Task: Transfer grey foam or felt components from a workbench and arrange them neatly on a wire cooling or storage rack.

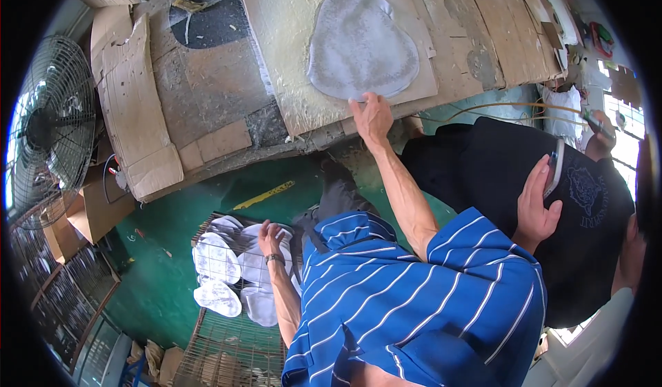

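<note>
A large rounded, fuzzy grey-white fabric pad [362,45] lies flat on a cardboard sheet coated in pale yellow residue [286,63]. At its near edge is my right hand [373,119], thumb and fingertips closed on the rim of the pad. My left hand [271,239] is lower down on the left, over a wire rack [227,345] that carries several white oval pads [216,257]. Its fingers are a little apart and rest at the pads near the rack's right side; nothing is visibly gripped in them.
The worktable is covered with worn cardboard [141,111]. A large caged fan [52,128] stands at the left. On the right a person in black [483,159] stands close by, with a phone [556,168] in one hand; a hose [510,105] runs to a tool near another hand.
</note>
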A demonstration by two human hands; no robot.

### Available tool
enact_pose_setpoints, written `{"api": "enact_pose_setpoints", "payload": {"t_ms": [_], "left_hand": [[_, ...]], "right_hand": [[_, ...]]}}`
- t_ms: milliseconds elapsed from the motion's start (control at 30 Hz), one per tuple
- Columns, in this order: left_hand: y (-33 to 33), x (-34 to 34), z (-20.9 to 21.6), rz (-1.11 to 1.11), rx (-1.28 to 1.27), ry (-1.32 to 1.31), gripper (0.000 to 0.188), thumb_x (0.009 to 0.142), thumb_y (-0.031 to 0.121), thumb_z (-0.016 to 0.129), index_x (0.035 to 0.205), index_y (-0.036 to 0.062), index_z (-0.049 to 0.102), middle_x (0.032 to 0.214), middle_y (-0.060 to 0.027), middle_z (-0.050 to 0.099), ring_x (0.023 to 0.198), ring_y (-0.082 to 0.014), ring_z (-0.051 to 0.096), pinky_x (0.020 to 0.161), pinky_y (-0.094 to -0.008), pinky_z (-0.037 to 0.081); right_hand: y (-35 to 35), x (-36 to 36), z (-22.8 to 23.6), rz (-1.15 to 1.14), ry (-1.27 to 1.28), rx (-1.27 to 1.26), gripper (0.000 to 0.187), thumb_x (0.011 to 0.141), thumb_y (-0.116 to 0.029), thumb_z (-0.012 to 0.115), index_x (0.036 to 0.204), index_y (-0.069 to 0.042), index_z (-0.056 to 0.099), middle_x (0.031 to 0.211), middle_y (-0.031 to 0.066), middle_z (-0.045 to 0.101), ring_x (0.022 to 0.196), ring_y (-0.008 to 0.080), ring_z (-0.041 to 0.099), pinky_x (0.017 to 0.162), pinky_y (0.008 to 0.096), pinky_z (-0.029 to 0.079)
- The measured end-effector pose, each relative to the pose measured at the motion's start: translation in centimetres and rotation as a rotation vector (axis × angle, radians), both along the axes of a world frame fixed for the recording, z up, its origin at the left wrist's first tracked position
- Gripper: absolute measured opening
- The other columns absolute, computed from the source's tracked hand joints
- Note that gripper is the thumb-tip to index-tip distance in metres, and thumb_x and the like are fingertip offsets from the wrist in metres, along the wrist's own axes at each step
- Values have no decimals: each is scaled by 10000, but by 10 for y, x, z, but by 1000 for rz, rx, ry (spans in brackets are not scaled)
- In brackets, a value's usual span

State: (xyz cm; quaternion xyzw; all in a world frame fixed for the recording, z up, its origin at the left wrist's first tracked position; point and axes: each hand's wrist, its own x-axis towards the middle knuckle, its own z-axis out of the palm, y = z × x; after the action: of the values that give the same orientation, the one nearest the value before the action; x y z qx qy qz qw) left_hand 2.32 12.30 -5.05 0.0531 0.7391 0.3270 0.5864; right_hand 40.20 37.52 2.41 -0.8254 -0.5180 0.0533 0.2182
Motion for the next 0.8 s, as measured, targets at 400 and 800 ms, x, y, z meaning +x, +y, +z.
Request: {"api": "enact_pose_setpoints", "payload": {"t_ms": [400, 800], "left_hand": [[186, 139, 92, -317, 368, -205, 382, 930, 162, 642, 1270, 5, 562, 1087, -99, 659, 969, -187, 652, 822, -322, 555], [341, 322, 65, 291, 49, -896, 242, 886, 221, 680, 1026, 57, 568, 930, -52, 581, 869, -225, 561, 827, -400, 491]], "right_hand": [[32, 23, -1, 38, 18, -68, 205, 786, -261, 738, 875, -85, 684, 874, 116, 648, 873, 339, 619, 766, 441, 490], [55, 28, 69, 154, 13, -38, 159, 781, -246, 739, 810, -94, 703, 836, 88, 635, 834, 303, 623, 742, 401, 505]]}}
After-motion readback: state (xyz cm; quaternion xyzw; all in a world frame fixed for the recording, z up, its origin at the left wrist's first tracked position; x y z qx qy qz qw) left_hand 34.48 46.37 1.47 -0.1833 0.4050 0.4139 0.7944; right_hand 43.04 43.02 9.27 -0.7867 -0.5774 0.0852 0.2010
